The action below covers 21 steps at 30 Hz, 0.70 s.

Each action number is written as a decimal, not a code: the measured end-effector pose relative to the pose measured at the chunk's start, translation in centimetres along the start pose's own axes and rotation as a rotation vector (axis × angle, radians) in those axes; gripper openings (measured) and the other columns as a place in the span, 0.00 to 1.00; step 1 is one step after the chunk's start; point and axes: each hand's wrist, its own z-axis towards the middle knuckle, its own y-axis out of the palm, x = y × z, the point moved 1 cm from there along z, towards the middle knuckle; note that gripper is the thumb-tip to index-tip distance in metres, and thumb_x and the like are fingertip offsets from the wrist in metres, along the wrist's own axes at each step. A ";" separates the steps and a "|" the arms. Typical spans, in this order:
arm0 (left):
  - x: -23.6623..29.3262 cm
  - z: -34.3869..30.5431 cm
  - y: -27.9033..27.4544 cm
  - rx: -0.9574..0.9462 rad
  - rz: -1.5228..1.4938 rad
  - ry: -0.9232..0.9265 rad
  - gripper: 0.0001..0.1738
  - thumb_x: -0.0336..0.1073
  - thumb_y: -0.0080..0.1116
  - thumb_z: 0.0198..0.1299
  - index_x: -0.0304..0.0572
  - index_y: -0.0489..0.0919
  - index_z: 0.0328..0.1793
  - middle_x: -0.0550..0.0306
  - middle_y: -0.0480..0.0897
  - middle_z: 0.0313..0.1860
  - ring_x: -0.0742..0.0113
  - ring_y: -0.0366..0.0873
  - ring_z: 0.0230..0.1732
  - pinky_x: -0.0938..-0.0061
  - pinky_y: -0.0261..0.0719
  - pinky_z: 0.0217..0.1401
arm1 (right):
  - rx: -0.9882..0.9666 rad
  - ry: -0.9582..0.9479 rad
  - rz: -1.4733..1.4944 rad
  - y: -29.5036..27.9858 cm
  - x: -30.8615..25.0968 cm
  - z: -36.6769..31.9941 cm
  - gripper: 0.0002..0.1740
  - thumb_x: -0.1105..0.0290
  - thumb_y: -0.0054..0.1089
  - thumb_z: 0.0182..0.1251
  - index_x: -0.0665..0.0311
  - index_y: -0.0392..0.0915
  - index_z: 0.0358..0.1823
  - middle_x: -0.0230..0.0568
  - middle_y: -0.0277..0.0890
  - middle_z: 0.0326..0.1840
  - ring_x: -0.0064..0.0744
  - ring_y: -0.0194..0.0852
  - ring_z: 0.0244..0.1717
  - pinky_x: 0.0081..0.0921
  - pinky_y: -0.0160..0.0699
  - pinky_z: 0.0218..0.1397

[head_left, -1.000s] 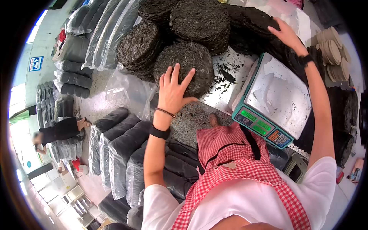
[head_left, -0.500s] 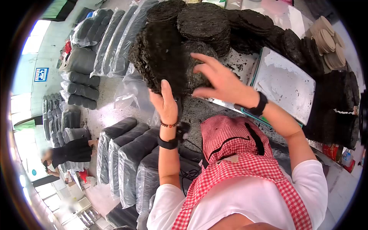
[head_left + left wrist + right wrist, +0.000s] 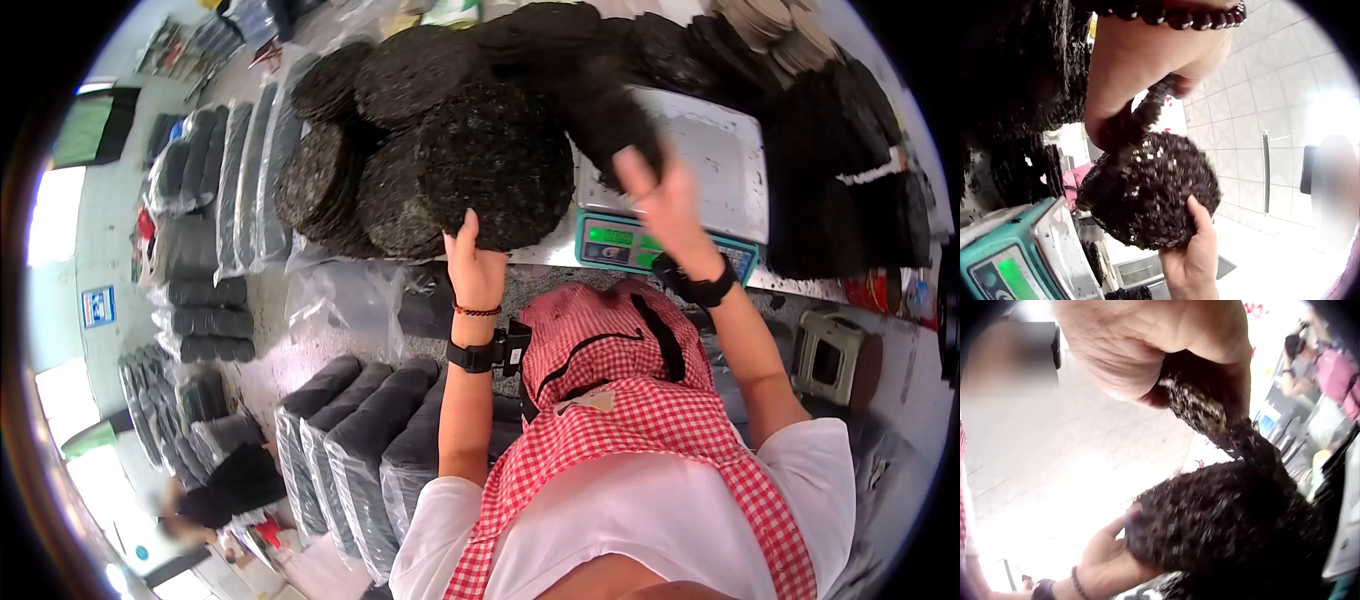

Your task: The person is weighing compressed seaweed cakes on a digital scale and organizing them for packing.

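In the head view my left hand grips the near edge of a dark round seaweed cake, thumb on its face, tilted up in front of the stacks. My right hand, blurred by motion, pinches a second seaweed cake over the left part of the digital scale. The right wrist view shows my right hand with fingers and thumb round the cake's edge. From the left wrist, the right hand's cake appears with its thumb on the face.
Stacks of seaweed cakes crowd the table left of and behind the scale, with more dark stacks to its right. Beige discs stand at the back right. Plastic-wrapped black bundles stand on the floor at left, and a person is beyond.
The left hand went from resting on a stack to gripping a raised cake. The right hand left the back stack, came over to the left hand, then moved right with a cake in its grip.
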 end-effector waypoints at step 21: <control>-10.4 5.9 9.8 -0.221 0.685 -0.121 0.28 0.20 0.60 0.58 0.32 0.69 0.66 0.51 0.78 0.58 0.56 0.77 0.55 0.58 0.77 0.61 | 0.095 0.219 -1.262 -35.1 21.5 -10.0 0.51 0.38 0.70 0.48 0.64 0.64 0.67 0.57 0.60 0.71 0.60 0.59 0.69 0.44 0.63 0.68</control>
